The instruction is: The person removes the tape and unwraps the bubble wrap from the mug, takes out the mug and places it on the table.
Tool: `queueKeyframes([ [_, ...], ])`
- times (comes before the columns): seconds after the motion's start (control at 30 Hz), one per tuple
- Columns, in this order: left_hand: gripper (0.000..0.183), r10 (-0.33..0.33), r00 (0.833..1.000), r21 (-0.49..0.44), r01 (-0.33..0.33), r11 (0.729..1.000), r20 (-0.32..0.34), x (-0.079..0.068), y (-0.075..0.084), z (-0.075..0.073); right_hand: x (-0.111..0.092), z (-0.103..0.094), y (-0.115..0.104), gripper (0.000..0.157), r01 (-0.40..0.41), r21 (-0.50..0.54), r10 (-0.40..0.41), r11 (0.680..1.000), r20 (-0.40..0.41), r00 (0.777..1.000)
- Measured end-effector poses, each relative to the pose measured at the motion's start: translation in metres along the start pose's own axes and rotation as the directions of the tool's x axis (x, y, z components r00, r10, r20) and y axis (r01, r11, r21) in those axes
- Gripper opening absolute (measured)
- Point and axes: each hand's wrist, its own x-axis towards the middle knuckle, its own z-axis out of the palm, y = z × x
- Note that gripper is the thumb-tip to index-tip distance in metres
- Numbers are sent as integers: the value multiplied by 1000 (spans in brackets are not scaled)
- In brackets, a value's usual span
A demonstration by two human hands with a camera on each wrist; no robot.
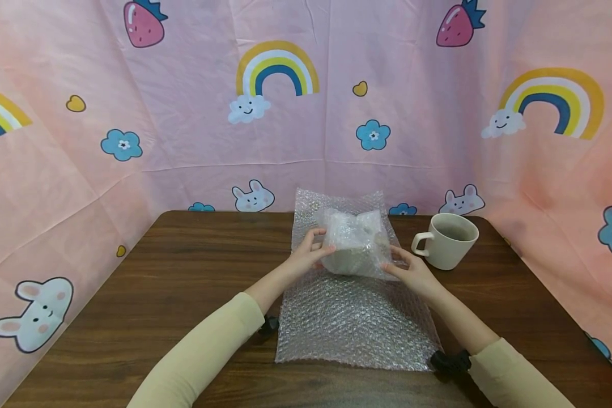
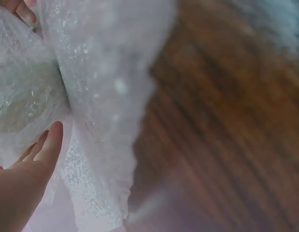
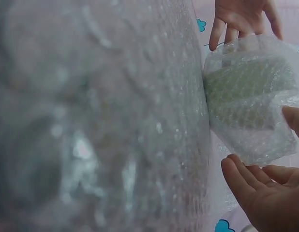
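A bubble-wrapped bundle [image 1: 351, 249] rests near the far end of a bubble wrap sheet [image 1: 354, 323]. Something pale and greenish with a rounded bottom shows through the wrapping; its exact kind is hidden. On the bundle's left side, my left hand [image 1: 306, 252] has its thumb toward me and its fingers around the side. The right hand [image 1: 413, 275] holds the opposite side, thumb on the near face. In the right wrist view, folded film covers the bundle [image 3: 248, 94] between both hands. Close to the left fingers [image 2: 52, 145], the left wrist view shows the sheet's ragged edge.
A cream mug [image 1: 446, 243] stands just right of the right hand, its handle pointing left. The dark wooden table [image 1: 199, 266] extends to both sides of the sheet. A pink printed cloth [image 1: 280, 136] hangs behind and along the sides.
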Motion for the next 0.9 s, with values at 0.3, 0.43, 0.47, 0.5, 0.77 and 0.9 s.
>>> queueKeyframes([
  [0.3,66,-6,1000,67,5,998,16,0,3,-3,-4,-5,-6,73,102,-50,-103,994,-29,994],
  [0.43,69,-6,1000,139,7,990,-3,-1,8,-4,-4,-8,-11,65,176,-65,-181,982,-67,981],
  [0.47,69,-4,1000,169,6,986,-12,-1,9,-4,-4,-8,-12,63,190,-65,-195,980,-79,978],
  [0.5,69,-1,1000,196,6,981,-21,-2,10,-4,-3,-8,-13,61,203,-62,-208,977,-92,974],
  [0.77,64,144,984,391,-91,916,-108,1,22,-5,2,-12,-25,41,309,-145,-335,940,-218,917],
  [0.9,65,224,968,494,-142,858,-111,5,31,-4,7,-14,-34,32,373,-236,-429,897,-265,864],
])
